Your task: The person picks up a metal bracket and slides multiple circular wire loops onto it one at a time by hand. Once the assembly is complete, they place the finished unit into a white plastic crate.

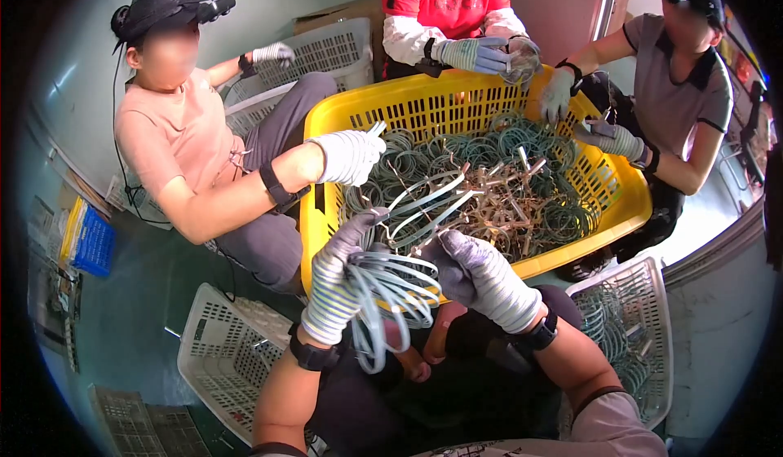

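Observation:
My left hand (333, 284), in a striped glove with grey fingertips, is closed round a bundle of pale grey-blue looped plastic tubes (391, 290). The loops hang below the fingers, over the near rim of a large yellow basket (563, 255). Just right of the bundle, my right hand (493, 282) has its gloved fingers curled in a pinch. What lies between those fingertips is too small to make out. Inside the basket are many green-grey coiled tubes (481, 143) and a heap of short pale pieces with brown, wire-like bits (506, 204).
Three people sit round the yellow basket. One gloved hand (351, 155) at left holds short tube pieces; another pair (481, 56) at the far side holds a coil. White baskets stand at lower left (200, 359), lower right (662, 326) with coils, and behind (359, 41).

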Demonstrator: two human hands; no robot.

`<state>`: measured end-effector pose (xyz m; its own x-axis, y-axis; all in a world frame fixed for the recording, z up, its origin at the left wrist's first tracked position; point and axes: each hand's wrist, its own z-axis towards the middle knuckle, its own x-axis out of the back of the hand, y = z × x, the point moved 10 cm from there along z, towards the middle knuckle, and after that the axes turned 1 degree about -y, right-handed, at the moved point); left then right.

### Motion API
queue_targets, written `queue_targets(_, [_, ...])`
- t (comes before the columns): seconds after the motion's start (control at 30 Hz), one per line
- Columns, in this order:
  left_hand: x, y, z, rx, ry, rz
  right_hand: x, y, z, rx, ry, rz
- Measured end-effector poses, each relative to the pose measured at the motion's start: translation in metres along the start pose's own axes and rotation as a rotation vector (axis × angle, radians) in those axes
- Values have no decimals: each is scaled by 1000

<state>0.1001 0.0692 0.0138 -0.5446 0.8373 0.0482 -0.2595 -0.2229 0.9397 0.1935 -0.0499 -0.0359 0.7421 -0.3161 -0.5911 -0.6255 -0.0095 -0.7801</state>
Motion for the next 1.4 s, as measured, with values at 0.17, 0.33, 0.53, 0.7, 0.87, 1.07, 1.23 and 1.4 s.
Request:
queue_targets(0.17, [-2,7,3,-26,14,203,6,-3,3,37,49,-7])
queue_targets(0.33, [-13,42,2,-221,-42,421,3,-8,6,47,5,29])
queue_targets(0.53, [7,-2,10,105,9,-702,5,-17,9,159,-30,58])
queue_targets(0.7, [0,2,11,91,34,-246,-12,-4,3,4,-109,78])
queue_targets(0.87, [-1,-7,9,155,-45,-328,-15,-6,-1,-10,-176,73])
queue_targets(1.07, [13,-4,9,113,57,6,-18,-6,-1,-29,-142,115])
queue_targets(1.23, [4,10,1,68,59,52,-19,-4,-3,-22,-167,144])
queue_targets(1.4, [7,2,-3,124,62,-156,-17,-6,-5,1,-165,78])
